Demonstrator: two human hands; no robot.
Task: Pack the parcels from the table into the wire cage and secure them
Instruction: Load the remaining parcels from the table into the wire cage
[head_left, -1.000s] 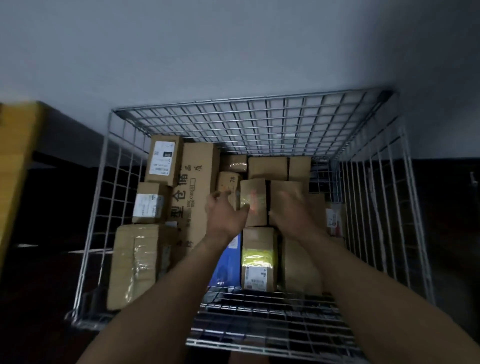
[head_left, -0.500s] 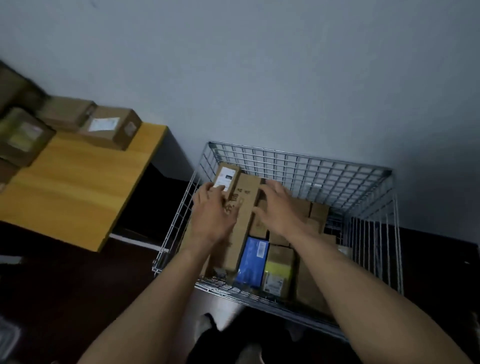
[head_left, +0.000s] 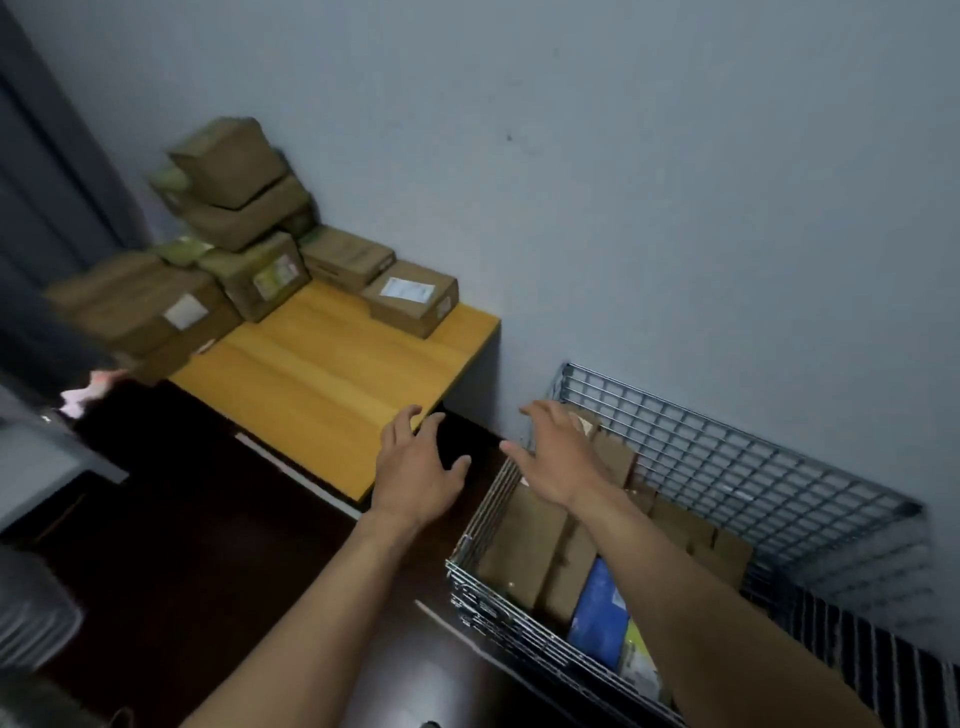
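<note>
The wire cage (head_left: 748, 467) stands at the lower right against the wall, holding several brown boxes and a blue parcel (head_left: 597, 610). A wooden table (head_left: 332, 379) to its left carries a pile of brown cardboard parcels (head_left: 239, 234) at its far end, with a labelled box (head_left: 410, 301) nearest the wall. My left hand (head_left: 415, 467) hovers empty with fingers spread over the gap between the table's corner and the cage. My right hand (head_left: 561, 457) is empty too, fingers apart, above the cage's left rim.
Dark floor lies below the table and in front of the cage. A dark curtain hangs at the far left. A grey surface and a pale round object sit at the left edge. A blue-grey wall runs behind everything.
Both hands have lifted out of the cage and moved left toward the table. The view has swung left, bringing the pile of parcels into sight.
</note>
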